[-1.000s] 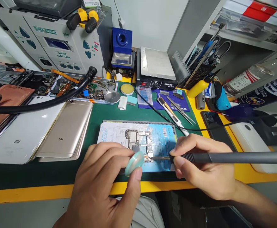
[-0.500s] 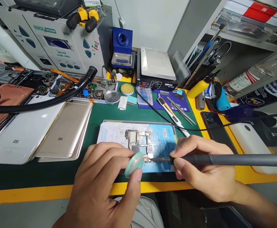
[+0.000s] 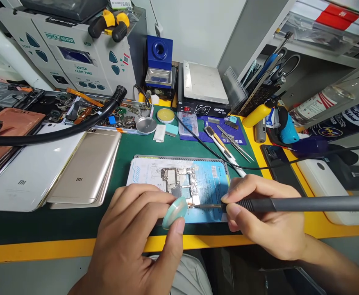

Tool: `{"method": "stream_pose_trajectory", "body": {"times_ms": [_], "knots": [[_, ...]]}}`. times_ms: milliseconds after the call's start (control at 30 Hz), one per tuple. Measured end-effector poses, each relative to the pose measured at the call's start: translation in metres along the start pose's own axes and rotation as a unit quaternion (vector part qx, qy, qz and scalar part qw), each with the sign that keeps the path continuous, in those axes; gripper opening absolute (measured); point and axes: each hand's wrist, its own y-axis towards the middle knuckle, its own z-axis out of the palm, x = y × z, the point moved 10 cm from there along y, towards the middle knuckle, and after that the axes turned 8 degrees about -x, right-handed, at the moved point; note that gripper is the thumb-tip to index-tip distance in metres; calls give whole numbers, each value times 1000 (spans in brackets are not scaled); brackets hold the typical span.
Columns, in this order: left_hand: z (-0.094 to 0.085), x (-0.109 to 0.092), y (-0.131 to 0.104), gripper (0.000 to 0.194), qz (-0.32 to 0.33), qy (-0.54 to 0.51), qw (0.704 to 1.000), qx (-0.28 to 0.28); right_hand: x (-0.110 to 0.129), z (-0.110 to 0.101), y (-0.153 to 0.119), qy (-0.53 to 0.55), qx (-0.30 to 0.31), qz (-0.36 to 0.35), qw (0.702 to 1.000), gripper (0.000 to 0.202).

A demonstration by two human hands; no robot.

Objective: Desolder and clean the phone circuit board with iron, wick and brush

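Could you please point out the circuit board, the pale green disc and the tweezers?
Circuit board (image 3: pixel 176 191): head view, dark square chip.
Pale green disc (image 3: pixel 175 213): head view, middle of its face.
Tweezers (image 3: pixel 237 146): head view, middle of the arms.

Circuit board (image 3: pixel 176 189) on mat (image 3: pixel 212 196).

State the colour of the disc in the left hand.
Translucent pale teal disc; shows best in the current head view.

This looks like a phone repair workshop. Phones (image 3: pixel 84 172) lie along the counter's (image 3: pixel 59 243) left side, with a rework station (image 3: pixel 75 53) at its back left corner.
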Motion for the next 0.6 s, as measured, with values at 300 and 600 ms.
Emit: {"method": "stream_pose_trajectory", "body": {"times_ms": [300, 600], "knots": [[-1, 1, -1, 14, -3, -6, 1000, -6, -1, 1, 1, 4, -4, 8, 1000, 20], [-2, 0, -2, 12, 5, -1, 1000, -3, 0, 1, 0, 15, 1, -8, 1000, 22]]}}
